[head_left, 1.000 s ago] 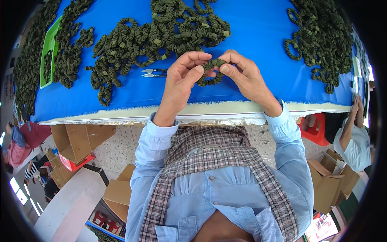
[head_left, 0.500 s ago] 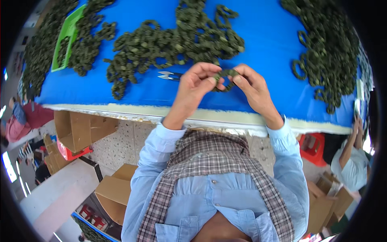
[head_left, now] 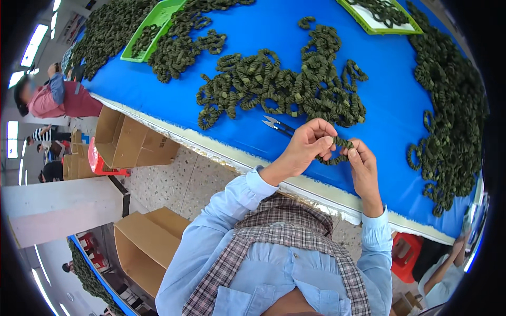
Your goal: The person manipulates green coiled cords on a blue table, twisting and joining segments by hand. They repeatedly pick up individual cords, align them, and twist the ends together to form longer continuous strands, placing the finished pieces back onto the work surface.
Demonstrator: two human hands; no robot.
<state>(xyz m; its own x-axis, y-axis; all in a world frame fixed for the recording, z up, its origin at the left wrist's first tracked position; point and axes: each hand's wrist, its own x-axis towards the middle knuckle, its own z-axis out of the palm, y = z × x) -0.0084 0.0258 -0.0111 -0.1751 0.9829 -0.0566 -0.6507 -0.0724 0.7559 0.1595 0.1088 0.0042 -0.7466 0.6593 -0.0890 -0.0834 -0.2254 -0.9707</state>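
Note:
Between my two hands is a dark green ruffled ring (head_left: 333,160) that looks like a hair scrunchie. Thumb and fingers of my left hand (head_left: 305,147) pinch its left side. At its right side, my right hand (head_left: 365,167) grips it the same way. Just beyond my left hand lies a pair of thread snips (head_left: 278,125), blades pointing left, its rear end partly behind that hand. A heap of similar scrunchies (head_left: 321,100) spreads over the blue table covering (head_left: 242,139), directly past my hands.
More scrunchies are piled along the right (head_left: 448,105) and at the far left (head_left: 108,34). Green trays (head_left: 126,55) (head_left: 363,29) hold some of them. Cardboard boxes (head_left: 134,139) stand below the table's near edge. A person in red (head_left: 66,100) is at the far left, another at the lower right (head_left: 443,271).
The view has turned, so the table now slants down to the right and a second green tray shows at the top. Both hands still hold the scrunchie.

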